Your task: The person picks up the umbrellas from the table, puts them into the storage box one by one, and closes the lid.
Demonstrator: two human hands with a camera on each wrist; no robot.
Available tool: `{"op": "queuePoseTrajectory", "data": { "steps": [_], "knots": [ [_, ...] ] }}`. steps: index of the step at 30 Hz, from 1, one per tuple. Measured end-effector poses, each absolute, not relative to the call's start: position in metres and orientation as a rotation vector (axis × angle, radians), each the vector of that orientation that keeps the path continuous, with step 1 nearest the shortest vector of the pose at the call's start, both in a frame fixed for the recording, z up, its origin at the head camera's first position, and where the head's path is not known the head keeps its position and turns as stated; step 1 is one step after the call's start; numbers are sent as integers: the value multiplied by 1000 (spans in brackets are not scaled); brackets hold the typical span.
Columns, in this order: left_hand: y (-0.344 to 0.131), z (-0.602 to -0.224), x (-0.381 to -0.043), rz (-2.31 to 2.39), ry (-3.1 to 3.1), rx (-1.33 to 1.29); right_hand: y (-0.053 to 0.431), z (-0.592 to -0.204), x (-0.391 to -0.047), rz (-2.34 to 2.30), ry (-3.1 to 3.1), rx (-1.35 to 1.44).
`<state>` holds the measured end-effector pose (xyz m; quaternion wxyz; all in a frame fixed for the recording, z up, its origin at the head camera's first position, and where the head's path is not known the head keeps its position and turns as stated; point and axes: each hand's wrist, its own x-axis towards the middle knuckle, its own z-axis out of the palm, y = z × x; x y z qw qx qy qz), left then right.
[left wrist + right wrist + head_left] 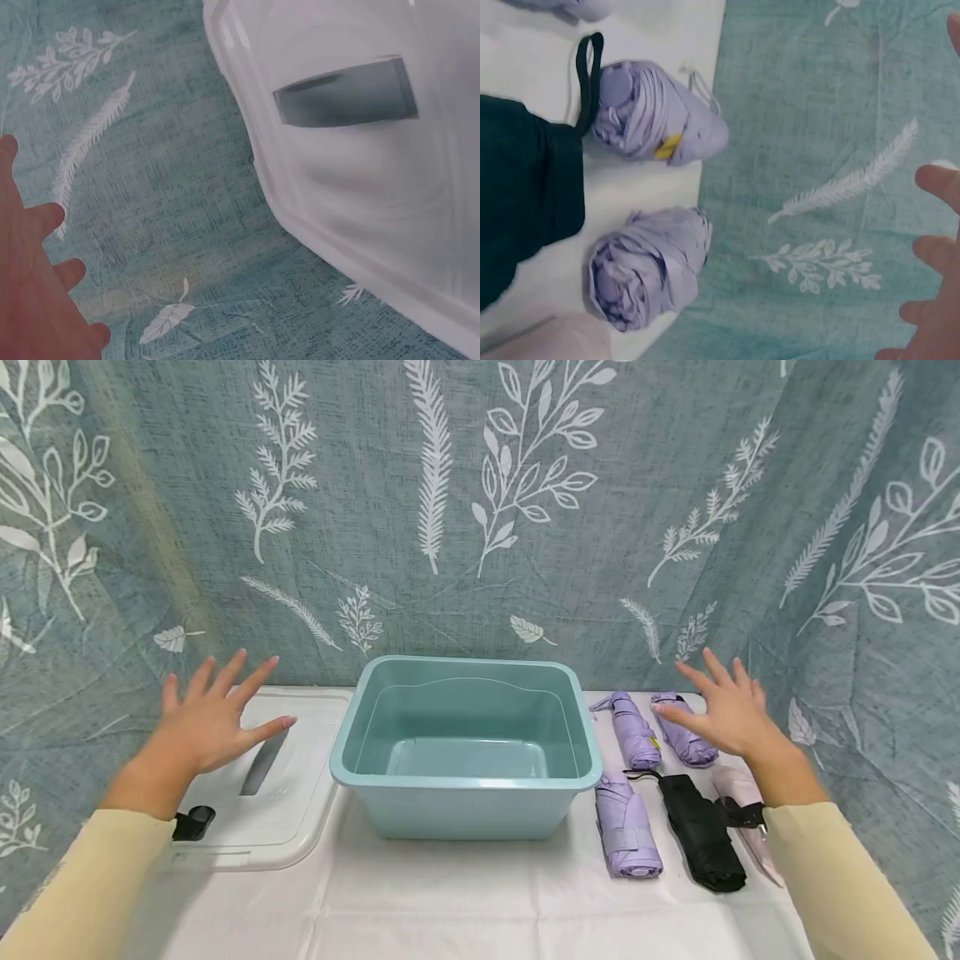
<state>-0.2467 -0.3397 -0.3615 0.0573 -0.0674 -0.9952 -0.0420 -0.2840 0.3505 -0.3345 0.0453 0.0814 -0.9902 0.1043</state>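
Note:
My left hand (206, 727) hovers with fingers spread above a white lid (300, 793) that has a grey handle (349, 94). On the right, my right hand (729, 714) is also spread, over a group of folded umbrellas, and holds nothing. Three of these are purple: one at the back (636, 732), one beside it (686, 737) partly behind the right hand, and one at the front (628, 831). A black umbrella (701, 831) with a wrist loop lies right of the front one. Part of a pink umbrella (731, 783) shows beneath the right wrist.
Between the hands stands an open blue-green plastic bin (465, 810) with nothing inside. White cloth (427, 893) covers the table. A grey-green curtain (465, 610) with white leaf prints hangs right behind the table and along both sides.

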Motion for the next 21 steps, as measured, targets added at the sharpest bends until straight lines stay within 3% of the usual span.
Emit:
{"op": "queuePoseTrajectory", "data": {
  "steps": [21],
  "knots": [
    [-305,-391,-219,-328,-2787,-318,325,-379,-248,606,-2775,408]
  ]
}}
